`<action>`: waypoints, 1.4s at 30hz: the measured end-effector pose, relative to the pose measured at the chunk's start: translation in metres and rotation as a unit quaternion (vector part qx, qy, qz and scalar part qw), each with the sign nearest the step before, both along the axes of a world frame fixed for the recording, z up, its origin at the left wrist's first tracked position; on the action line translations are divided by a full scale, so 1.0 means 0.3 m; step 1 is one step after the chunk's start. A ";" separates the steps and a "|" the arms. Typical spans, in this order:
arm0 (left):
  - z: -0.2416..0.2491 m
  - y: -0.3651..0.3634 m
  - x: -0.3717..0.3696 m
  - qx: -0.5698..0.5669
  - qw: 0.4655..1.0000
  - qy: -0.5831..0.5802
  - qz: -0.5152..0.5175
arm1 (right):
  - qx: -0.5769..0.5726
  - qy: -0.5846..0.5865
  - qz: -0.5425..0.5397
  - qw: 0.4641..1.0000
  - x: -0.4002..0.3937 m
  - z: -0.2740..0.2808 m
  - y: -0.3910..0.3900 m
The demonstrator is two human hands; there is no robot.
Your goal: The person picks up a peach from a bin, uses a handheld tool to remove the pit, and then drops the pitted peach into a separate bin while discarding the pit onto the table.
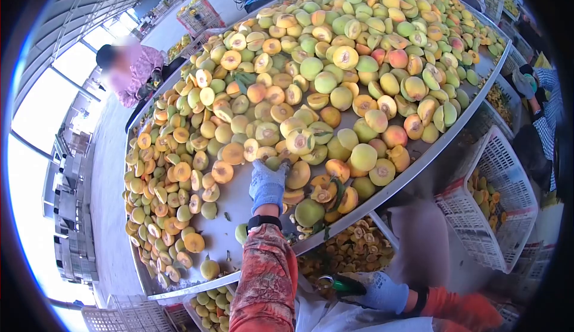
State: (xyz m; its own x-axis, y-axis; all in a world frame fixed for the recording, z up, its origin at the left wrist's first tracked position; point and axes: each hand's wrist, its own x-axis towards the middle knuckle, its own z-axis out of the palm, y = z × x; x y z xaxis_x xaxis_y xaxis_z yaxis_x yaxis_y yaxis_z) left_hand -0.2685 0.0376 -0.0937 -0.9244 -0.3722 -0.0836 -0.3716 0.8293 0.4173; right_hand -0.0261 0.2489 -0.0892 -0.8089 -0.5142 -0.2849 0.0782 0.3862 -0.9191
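My left hand (267,183), in a blue knit glove, reaches onto the metal sorting table (236,203). Its fingers close around a small greenish peach (274,163) at the near edge of the heap. A cut peach half (298,175) lies right beside those fingers. Low in front of my body, my right hand (378,291), also gloved in blue, grips a pitting knife (347,285) with a green handle and a curved metal loop at its end. Whole and halved yellow-green peaches (341,97) cover much of the table, many with cut faces up.
A raised metal rim (418,173) edges the table. Cut pit pieces (353,248) lie below it. A white plastic crate (499,188) stands at right, and a crate of peaches (210,308) below left. Co-workers (134,75) stand around the table.
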 end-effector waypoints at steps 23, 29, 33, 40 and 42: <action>0.202 -0.170 0.945 0.795 0.595 0.119 0.022 | 0.092 0.288 0.057 0.952 0.087 0.207 -0.298; 0.300 -0.116 1.035 0.550 0.789 0.264 -0.074 | 0.017 0.276 0.078 0.958 0.103 0.210 -0.296; 0.285 -0.124 1.046 0.658 0.722 0.213 -0.017 | -0.080 0.080 0.115 0.987 0.137 0.261 -0.299; 0.192 -0.096 1.054 0.665 0.681 0.302 0.054 | -0.163 -0.323 0.102 0.927 0.141 0.175 -0.337; 0.142 -0.110 1.031 0.651 0.688 0.307 0.095 | -0.069 0.347 0.054 0.934 0.123 0.116 -0.373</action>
